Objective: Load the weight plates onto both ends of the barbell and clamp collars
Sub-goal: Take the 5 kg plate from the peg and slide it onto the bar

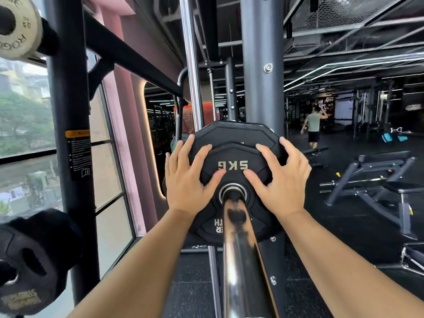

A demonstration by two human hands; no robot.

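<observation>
A chrome barbell sleeve runs from the bottom of the view away from me. On it sits a small black plate marked 5KG, and right behind that a larger black plate. My left hand presses on the left half of the 5KG plate's face with fingers spread. My right hand presses on the right half in the same way. No collar is in view.
Black rack uprights stand at the left and behind the plates. Stored plates hang at the lower left and top left. An adjustable bench stands to the right. A person walks in the background.
</observation>
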